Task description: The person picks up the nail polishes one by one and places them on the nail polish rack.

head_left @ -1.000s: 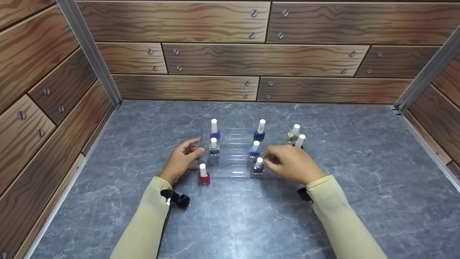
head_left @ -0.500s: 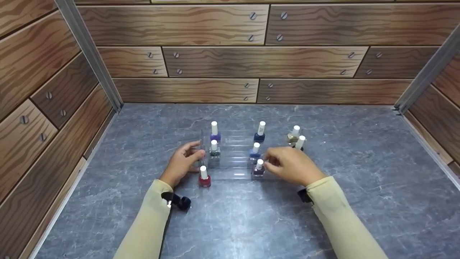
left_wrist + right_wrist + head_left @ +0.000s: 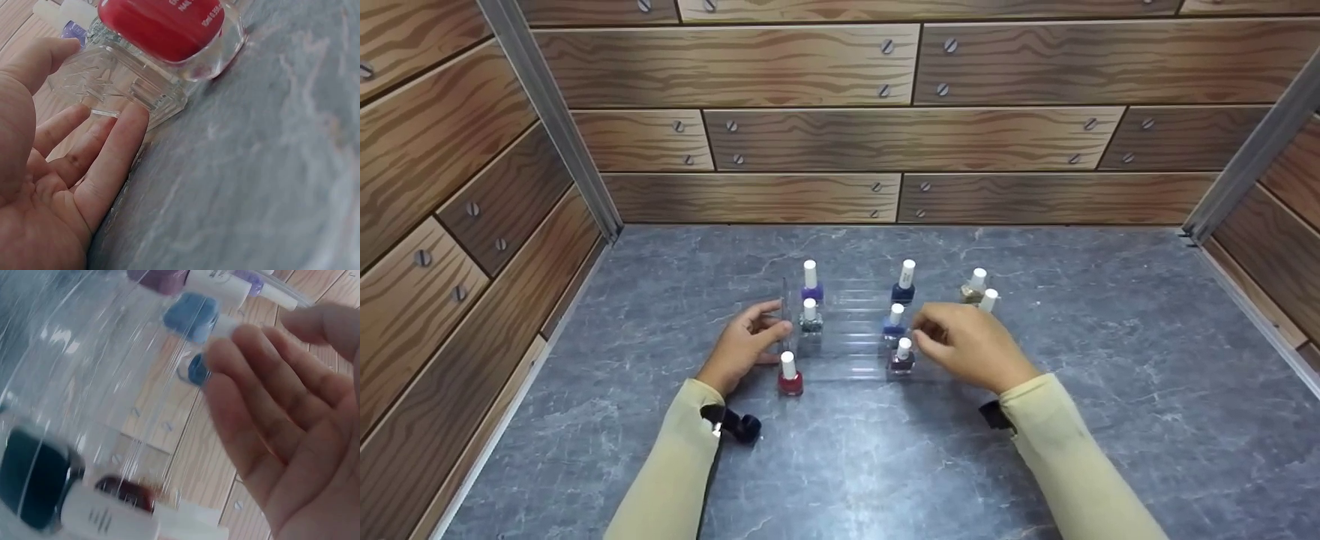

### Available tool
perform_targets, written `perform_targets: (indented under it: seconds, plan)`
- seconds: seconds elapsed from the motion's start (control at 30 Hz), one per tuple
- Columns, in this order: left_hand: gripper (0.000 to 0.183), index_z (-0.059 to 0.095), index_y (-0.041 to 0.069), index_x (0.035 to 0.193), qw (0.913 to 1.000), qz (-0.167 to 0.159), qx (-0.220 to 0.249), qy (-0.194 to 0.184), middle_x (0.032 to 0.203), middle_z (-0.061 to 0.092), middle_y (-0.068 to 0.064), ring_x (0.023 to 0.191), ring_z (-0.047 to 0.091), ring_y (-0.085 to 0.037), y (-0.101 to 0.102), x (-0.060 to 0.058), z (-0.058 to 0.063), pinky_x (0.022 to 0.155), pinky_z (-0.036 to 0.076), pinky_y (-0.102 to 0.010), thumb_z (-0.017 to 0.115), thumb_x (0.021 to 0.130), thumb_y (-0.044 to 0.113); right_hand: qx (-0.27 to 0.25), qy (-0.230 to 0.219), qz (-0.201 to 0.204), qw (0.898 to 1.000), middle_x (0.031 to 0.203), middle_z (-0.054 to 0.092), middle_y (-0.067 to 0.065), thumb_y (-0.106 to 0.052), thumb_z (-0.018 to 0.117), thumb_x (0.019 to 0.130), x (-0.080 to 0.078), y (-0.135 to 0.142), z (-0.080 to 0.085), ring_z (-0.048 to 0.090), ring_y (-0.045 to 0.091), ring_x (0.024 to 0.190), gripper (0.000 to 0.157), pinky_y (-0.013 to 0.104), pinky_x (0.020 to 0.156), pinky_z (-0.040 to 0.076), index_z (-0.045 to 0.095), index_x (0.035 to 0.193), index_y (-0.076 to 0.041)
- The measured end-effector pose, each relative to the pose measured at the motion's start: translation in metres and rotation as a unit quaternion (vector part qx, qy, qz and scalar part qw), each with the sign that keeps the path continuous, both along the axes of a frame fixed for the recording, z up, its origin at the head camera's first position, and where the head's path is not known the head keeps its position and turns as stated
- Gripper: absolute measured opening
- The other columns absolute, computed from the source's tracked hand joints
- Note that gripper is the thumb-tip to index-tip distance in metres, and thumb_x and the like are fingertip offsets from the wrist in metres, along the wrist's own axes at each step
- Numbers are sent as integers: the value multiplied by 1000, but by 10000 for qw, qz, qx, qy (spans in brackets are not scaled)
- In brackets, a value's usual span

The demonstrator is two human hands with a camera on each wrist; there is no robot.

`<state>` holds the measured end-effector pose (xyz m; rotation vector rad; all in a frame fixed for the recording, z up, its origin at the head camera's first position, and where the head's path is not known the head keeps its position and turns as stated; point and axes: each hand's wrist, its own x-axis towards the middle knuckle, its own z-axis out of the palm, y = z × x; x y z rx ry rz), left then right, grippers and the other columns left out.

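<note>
A clear plastic tiered stand (image 3: pixel 855 349) sits mid-table with several nail polish bottles on it. My left hand (image 3: pixel 746 341) touches its left side panel (image 3: pixel 84 79), fingers mostly extended and thumb along the edge. A red nail polish (image 3: pixel 790 382) stands just in front of that hand. At the stand's right side my right hand (image 3: pixel 971 341) has its gently bent fingers beside a dark purple polish (image 3: pixel 902 361) and a blue polish (image 3: pixel 894 328). Exactly what the right fingertips touch is hard to make out. Green glitter (image 3: pixel 811 324), violet (image 3: pixel 811 289) and navy (image 3: pixel 903 292) polishes stand farther back.
Right of the stand, behind my right hand, are a gold polish (image 3: pixel 973 292) and a white-capped bottle (image 3: pixel 988 300), its lower part hidden. In the right wrist view a dark green polish (image 3: pixel 34 475) is close by. Wood-patterned walls (image 3: pixel 810 139) enclose the grey marbled table (image 3: pixel 870 465).
The head view has tilted up a little, so everything sits lower in it. Both hands keep their places at the stand, and no bottle has visibly moved on it.
</note>
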<state>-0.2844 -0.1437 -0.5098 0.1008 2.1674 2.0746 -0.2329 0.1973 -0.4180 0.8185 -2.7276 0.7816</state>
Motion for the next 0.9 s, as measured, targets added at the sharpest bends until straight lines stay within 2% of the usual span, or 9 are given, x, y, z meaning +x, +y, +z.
perform_targets:
  seconds: [0.1, 0.23, 0.4, 0.5, 0.6, 0.8, 0.9]
  plan:
    - [57, 55, 7, 147, 10000, -35, 3, 8, 123, 64, -17, 111, 66, -31, 0, -1, -1, 80, 66, -41, 76, 96, 21, -507, 79, -76, 9987, 88, 71, -5, -11, 69, 96, 8, -18, 1, 63, 5, 77, 7, 23, 70, 60, 73, 101, -11]
    - [57, 55, 7, 148, 10000, -67, -13, -24, 123, 64, -17, 112, 66, -30, 0, -1, -2, 81, 66, -42, 76, 96, 22, -847, -297, 71, 9959, 93, 70, -3, -8, 66, 97, 21, -53, 6, 64, 7, 82, 10, 22, 74, 61, 71, 106, -8]
    - [57, 55, 10, 148, 10000, -67, 15, 23, 123, 65, -16, 108, 67, -27, -1, 0, -1, 82, 66, -42, 75, 97, 24, -589, -1071, 310, 9920, 104, 69, -2, -16, 66, 99, 24, -99, 5, 63, 9, 91, 22, 22, 82, 59, 68, 120, -9]
    - [57, 55, 9, 148, 9999, -71, 19, 92, 123, 65, -17, 106, 68, -25, -1, -1, 1, 81, 66, -42, 75, 97, 23, -303, -1184, 355, 9919, 109, 68, 1, -25, 69, 98, 19, -119, -1, 64, 11, 94, 33, 24, 83, 59, 66, 127, -9]
    - [56, 54, 7, 148, 9999, -86, 24, 126, 123, 65, -18, 104, 68, -24, -2, -2, 1, 80, 67, -41, 74, 98, 22, 9, -1088, 407, 9932, 108, 69, 2, -31, 73, 96, 14, -133, -8, 64, 13, 91, 36, 27, 80, 59, 68, 125, -9]
    - [57, 53, 7, 148, 9999, -111, 37, 91, 122, 65, -18, 103, 69, -23, -3, -3, 0, 79, 67, -41, 75, 97, 22, 458, -624, 663, 9948, 93, 65, 1, -32, 77, 93, 5, -148, -25, 57, 12, 78, 20, 28, 69, 54, 68, 98, -14]
    - [58, 54, 7, 148, 9999, -128, 22, 61, 122, 66, -18, 104, 69, -24, -2, -3, -1, 79, 67, -40, 75, 97, 23, 481, -340, 770, 9953, 89, 62, -1, -29, 77, 94, 2, -150, -32, 54, 12, 76, 17, 30, 67, 52, 68, 93, -15]
